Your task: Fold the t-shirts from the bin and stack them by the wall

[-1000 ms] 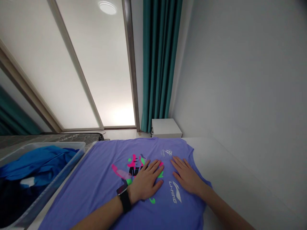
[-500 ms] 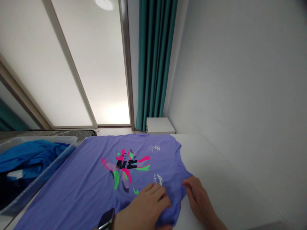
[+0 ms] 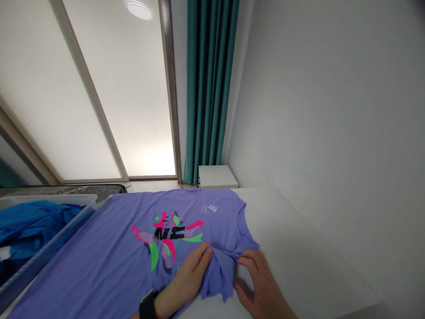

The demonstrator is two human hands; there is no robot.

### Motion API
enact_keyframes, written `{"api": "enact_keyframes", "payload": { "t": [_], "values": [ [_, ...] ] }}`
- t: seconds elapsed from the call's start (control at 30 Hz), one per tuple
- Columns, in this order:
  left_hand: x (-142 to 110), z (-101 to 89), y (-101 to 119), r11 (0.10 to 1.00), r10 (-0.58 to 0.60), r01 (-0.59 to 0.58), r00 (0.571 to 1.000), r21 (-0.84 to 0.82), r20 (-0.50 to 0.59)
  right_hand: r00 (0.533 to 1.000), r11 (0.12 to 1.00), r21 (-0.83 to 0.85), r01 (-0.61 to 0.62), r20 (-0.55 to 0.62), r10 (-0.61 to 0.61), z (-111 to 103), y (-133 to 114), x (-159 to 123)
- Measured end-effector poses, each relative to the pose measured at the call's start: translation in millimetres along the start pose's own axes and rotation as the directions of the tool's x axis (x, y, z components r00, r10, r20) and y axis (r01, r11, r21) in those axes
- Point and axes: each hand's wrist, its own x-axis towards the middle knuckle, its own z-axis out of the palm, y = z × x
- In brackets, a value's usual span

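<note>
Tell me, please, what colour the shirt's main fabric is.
The shirt is purple-blue, best seen in the head view.

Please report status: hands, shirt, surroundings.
Left hand pinching shirt; right hand at its edge near collar. Bunched between hands, otherwise spread out. Bin beside it, left.

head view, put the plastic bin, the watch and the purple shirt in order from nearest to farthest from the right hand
From the right hand:
1. Purple shirt, right at its fingertips
2. Watch, off to the left, on the left wrist
3. Plastic bin, at the far left, beyond the shirt
</note>
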Motion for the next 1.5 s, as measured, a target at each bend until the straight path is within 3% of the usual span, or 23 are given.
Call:
{"api": "enact_keyframes", "payload": {
  "t": [0.1,0.2,0.3,0.37,0.47,0.53,0.7,0.87,0.93,1.03,1.17,1.27,1.33,1.4,1.5],
  "values": [
    [4,0.7,-3,0.982,-0.076,0.056,0.992,-0.182,-0.102,0.998,0.998,-0.053,-0.032,-0.063,0.029,13,-8,-1],
    [3,0.7,1,0.974,-0.063,0.058,0.998,-0.217,-0.017,0.994,0.994,-0.074,-0.086,-0.072,0.081,23,-13,3],
    [-5,-1.3,9,0.999,0.018,-0.016,0.997,-0.033,0.073,0.988,0.990,0.044,-0.131,-0.070,0.134,19,-13,7],
    [-12,-3.2,16,0.977,0.111,-0.134,0.984,0.168,0.137,0.980,0.977,0.152,-0.147,-0.110,0.165,9,-9,6],
    [-22,-3.8,26,0.828,0.249,-0.371,0.915,0.421,0.317,0.972,0.977,0.170,-0.129,-0.174,0.158,-12,-1,-6],
    [-27,-1.3,31,0.717,0.256,-0.463,0.870,0.521,0.421,0.974,0.984,0.134,-0.116,-0.178,0.140,-26,3,-16],
    [-33,10.4,33,0.616,0.173,-0.437,0.886,0.655,0.429,0.961,0.923,0.293,-0.250,-0.044,0.275,-42,3,-28],
    [-32,15.8,25,0.522,0.234,-0.516,0.853,0.680,0.467,0.855,0.727,0.477,-0.493,0.111,0.507,-45,1,-28],
    [-30,13.4,23,0.549,0.260,-0.523,0.848,0.652,0.462,0.811,0.642,0.556,-0.528,0.104,0.576,-46,5,-26],
    [-28,6.2,24,0.691,0.276,-0.447,0.889,0.568,0.365,0.765,0.559,0.672,-0.485,0.017,0.643,-43,12,-18],
    [-23,-3.9,32,0.858,0.247,-0.358,0.916,0.367,0.317,0.751,0.577,0.671,-0.466,-0.044,0.659,-26,17,5],
    [-22,-5.4,37,0.879,0.214,-0.308,0.937,0.364,0.276,0.777,0.607,0.627,-0.487,-0.006,0.630,-9,15,20],
    [-23,-0.9,36,0.820,0.271,-0.342,0.938,0.459,0.214,0.789,0.613,0.626,-0.483,0.008,0.614,-2,12,25],
    [-26,8.2,32,0.658,0.426,-0.490,0.868,0.572,0.255,0.795,0.614,0.626,-0.481,0.016,0.606,1,10,28],
    [-29,25.5,24,0.324,0.550,-0.715,0.675,0.619,0.492,0.809,0.634,0.604,-0.484,0.032,0.588,2,10,29]
  ]
}}
